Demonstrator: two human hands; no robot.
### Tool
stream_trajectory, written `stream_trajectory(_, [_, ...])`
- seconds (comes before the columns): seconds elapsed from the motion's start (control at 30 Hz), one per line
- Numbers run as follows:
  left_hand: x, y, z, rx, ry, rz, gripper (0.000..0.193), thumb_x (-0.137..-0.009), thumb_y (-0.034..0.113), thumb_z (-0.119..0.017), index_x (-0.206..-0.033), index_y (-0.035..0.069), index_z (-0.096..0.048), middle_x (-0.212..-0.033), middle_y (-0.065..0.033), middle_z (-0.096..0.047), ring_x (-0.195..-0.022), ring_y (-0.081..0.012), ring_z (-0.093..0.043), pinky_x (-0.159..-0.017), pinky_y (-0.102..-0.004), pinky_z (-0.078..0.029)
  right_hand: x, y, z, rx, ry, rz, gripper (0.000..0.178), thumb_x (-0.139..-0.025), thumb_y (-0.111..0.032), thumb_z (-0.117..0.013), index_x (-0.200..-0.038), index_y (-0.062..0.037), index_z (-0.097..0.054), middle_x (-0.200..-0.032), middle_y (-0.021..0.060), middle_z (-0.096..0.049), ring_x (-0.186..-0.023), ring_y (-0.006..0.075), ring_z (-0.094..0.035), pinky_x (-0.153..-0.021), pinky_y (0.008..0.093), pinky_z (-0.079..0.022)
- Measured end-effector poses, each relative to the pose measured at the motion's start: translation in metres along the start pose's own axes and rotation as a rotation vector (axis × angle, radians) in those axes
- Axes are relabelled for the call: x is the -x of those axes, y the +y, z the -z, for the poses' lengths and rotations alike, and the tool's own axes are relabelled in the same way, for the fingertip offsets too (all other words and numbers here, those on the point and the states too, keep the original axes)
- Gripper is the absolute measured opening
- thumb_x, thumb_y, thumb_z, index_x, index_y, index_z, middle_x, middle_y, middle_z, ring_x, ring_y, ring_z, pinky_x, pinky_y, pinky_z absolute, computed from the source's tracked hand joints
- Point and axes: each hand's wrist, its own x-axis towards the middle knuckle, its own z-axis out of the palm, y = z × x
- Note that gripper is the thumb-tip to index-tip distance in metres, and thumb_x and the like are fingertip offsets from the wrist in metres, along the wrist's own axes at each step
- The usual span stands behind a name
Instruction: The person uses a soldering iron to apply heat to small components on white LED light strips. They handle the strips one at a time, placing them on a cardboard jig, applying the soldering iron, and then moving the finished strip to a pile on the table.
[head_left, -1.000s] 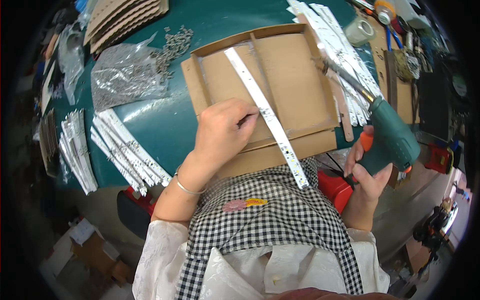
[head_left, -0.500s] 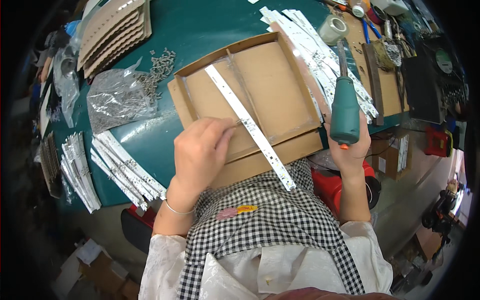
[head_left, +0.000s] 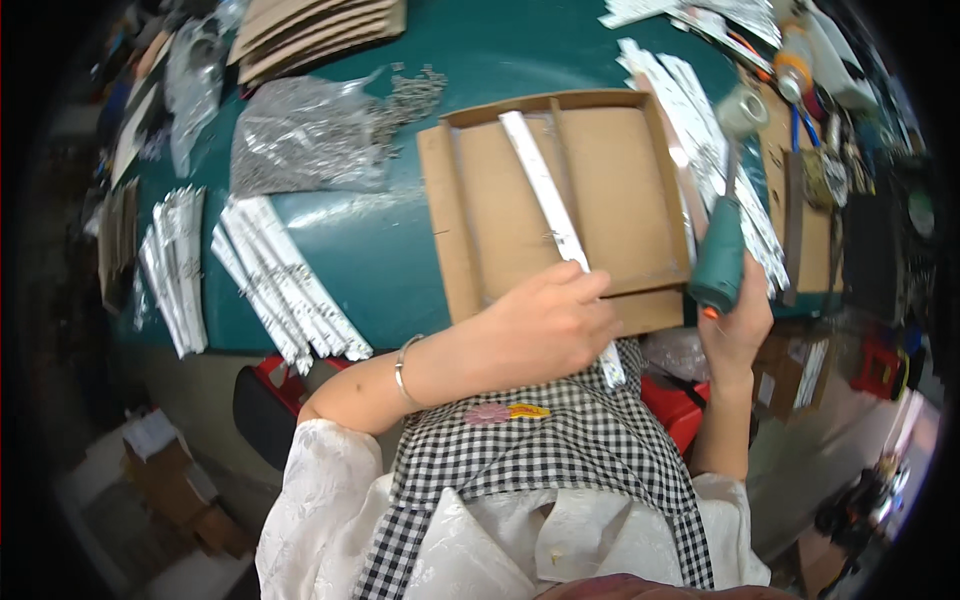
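A long white circuit-board strip [head_left: 541, 183] lies slanting across a shallow cardboard box tray [head_left: 625, 220]. Its near end reaches past the tray's front edge over my apron. My left hand [head_left: 560, 315] is closed on the lower part of the strip, and its fingers hide that stretch. A small metal piece seems to stick out at the strip's left edge, too blurred to name. To the right of the tray, my right hand [head_left: 745, 315] grips a green-handled tool [head_left: 720, 255]. Its metal shaft points away from me, and its butt end is orange.
Bundled white strips [head_left: 285, 285] lie at the left, with more strips [head_left: 690, 110] right of the tray. A clear bag of small metal parts [head_left: 305, 140] spills on the green table [head_left: 350, 230]. Stacked cardboard [head_left: 315, 35] stands behind; a tape roll [head_left: 742, 110] is at right.
My left hand has moved right and nearer, from beside the strip's middle to its lower part. The right hand still holds the tool, now slightly lower. The view has shifted.
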Motion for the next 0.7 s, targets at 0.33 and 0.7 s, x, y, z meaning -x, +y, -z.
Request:
stream_trajectory(0.33, [0.065, 0.026, 0.088, -0.264, 0.008, 0.251, 0.029, -0.073, 0.022, -0.063, -0.096, 0.006, -0.069, -0.09, -0.0002, -0.058, -0.084, -0.0172, -0.052, -0.073, -0.03, -0.044, 0.038, 0.038, -0.009, -0.507, 0.173, -0.495, 0.034, -0.087, 0.007, -0.071, -0.118, 0.0043, -0.06, -0.1, 0.0059, -0.064, -0.086, 0.0129, -0.061, -0.081, 0.026, -0.049])
stream_trajectory(0.7, [0.219, 0.014, 0.122, -0.449, -0.044, 0.867, 0.021, -0.075, 0.01, -0.062, -0.09, 0.006, -0.076, -0.094, -0.0024, -0.072, -0.089, -0.0209, -0.061, -0.082, -0.0331, -0.051, 0.026, -0.034, 0.01, -0.977, -0.052, -0.295, 0.072, -0.077, 0.009, -0.074, -0.143, 0.0082, -0.043, -0.1, 0.0049, -0.052, -0.088, 0.016, -0.052, -0.084, 0.0309, -0.046])
